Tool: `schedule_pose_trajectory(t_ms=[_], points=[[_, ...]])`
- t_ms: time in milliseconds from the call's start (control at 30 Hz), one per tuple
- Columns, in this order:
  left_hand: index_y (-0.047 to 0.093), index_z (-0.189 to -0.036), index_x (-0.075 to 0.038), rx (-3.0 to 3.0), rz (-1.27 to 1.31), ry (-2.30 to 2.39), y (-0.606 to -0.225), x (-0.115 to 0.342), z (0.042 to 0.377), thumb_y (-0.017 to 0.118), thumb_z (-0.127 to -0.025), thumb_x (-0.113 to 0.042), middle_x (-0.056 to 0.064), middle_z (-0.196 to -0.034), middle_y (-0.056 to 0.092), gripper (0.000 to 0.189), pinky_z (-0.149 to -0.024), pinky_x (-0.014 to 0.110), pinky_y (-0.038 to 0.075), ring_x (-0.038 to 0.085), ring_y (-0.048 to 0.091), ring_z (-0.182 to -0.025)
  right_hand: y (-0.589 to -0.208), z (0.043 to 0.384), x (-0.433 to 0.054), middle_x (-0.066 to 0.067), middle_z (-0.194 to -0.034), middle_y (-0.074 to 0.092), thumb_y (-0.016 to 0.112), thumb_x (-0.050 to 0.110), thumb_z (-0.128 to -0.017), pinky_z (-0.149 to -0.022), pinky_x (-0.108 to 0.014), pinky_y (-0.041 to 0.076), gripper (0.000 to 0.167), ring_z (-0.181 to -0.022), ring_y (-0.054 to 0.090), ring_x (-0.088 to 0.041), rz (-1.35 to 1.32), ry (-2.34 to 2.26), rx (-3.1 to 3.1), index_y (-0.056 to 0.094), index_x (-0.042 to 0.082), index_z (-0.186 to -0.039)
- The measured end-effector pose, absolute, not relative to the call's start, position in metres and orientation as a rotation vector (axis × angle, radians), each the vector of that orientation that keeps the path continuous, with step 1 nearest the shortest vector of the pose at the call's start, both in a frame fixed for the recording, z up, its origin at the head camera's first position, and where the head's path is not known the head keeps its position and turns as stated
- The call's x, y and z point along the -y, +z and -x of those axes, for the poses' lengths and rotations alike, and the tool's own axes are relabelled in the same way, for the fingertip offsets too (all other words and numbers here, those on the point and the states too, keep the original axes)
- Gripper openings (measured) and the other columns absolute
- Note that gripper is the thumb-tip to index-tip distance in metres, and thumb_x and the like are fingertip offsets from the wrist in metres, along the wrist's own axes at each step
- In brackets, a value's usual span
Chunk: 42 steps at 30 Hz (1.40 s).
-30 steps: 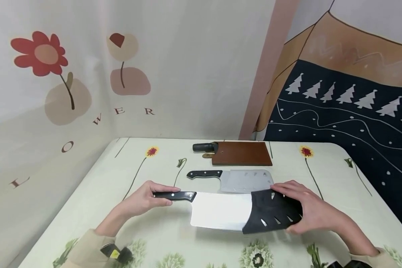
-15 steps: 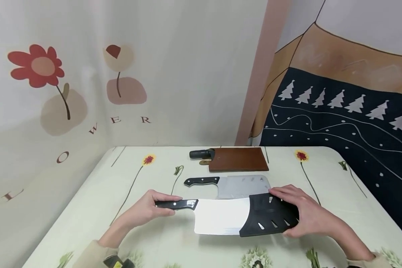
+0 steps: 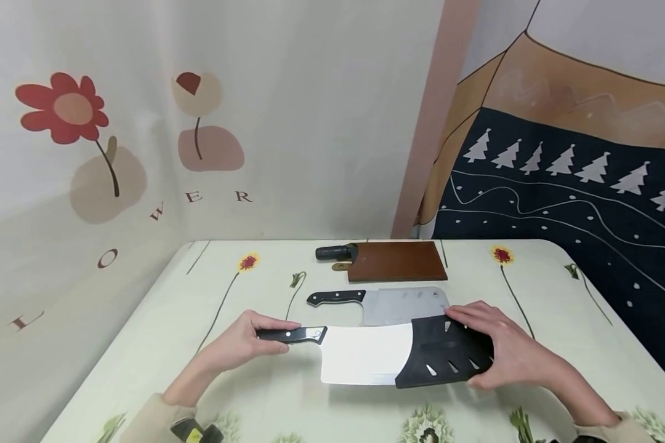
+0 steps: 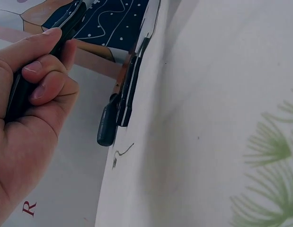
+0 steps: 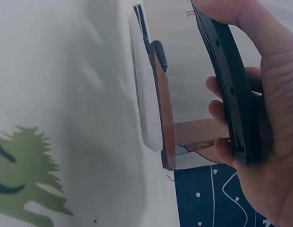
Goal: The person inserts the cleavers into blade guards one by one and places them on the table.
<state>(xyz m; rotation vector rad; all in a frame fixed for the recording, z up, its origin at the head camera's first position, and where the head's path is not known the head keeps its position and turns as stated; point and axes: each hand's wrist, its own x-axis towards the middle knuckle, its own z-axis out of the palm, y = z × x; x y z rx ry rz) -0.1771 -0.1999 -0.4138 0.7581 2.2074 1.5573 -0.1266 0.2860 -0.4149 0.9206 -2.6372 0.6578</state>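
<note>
In the head view my left hand [image 3: 246, 343] grips the black riveted handle [image 3: 294, 335] of a cleaver, whose wide shiny blade [image 3: 362, 355] points right above the table. Over the blade's far end sits a black slotted blade guard [image 3: 443, 352]. My right hand [image 3: 504, 347] clasps this guard from its outer end, thumb below and fingers along the top. In the left wrist view, curled fingers [image 4: 49, 71] wrap the handle. The right wrist view shows the guard [image 5: 231, 90] edge-on in the right palm; the blade inside it is hidden.
Just behind lies a second cleaver [image 3: 337, 298] with a black handle and a pale, translucent-looking cover on its blade. Farther back is a black-handled knife in a brown sheath [image 3: 399, 261]. All rest on a flower-patterned tablecloth [image 3: 255, 400], with a curtain [image 3: 310, 123] behind.
The guard covers slightly more of the blade than a second ago, the bare stretch being shorter. The head view has shifted a little. Both hands keep their holds.
</note>
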Motion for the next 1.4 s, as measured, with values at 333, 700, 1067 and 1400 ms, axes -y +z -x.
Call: schedule_pose_trajectory(t_ms=[333,700,1067,1400], points=[[0.072,-0.122,0.006,-2.185,-0.778,1.576,-0.413,0.193,0.176,0.08,-0.084,0.0,0.01,-0.101,0.076,0.038,-0.064,0.018,0.044,0.005,0.055,-0.074,-0.41,0.125,-0.29,0.006,-0.132,0.063,0.098,0.035,-0.04,-0.083,-0.046,0.05,0.109,-0.119,0.05,-0.008,-0.922,0.663,2.618,0.061,0.022,-0.142],[0.071,-0.121,0.009,-2.204,-0.851,1.53,-0.417,0.176,0.175,0.081,-0.084,-0.001,0.011,-0.101,0.077,0.04,-0.061,0.017,0.043,0.005,0.053,-0.07,-0.416,0.126,-0.279,0.002,-0.135,0.062,0.099,0.036,-0.043,-0.085,-0.045,0.05,0.105,-0.118,0.052,-0.013,-0.921,0.674,2.629,0.063,0.014,-0.14],[0.072,-0.12,0.006,-2.196,-0.856,1.532,-0.423,0.169,0.177,0.08,-0.084,0.003,0.02,-0.105,0.075,0.037,-0.06,0.017,0.043,0.006,0.054,-0.069,-0.421,0.122,-0.279,0.001,-0.132,0.063,0.098,0.038,-0.042,-0.084,-0.047,0.048,0.108,-0.114,0.053,-0.014,-0.897,0.683,2.625,0.063,0.014,-0.141],[0.075,-0.119,0.003,-2.225,-0.782,1.532,-0.415,0.163,0.178,0.08,-0.084,0.004,0.015,-0.104,0.076,0.035,-0.058,0.018,0.039,0.006,0.047,-0.065,-0.423,0.117,-0.281,0.005,-0.133,0.061,0.098,0.033,-0.041,-0.085,-0.045,0.048,0.109,-0.117,0.049,-0.009,-0.841,0.728,2.631,0.062,0.018,-0.143]])
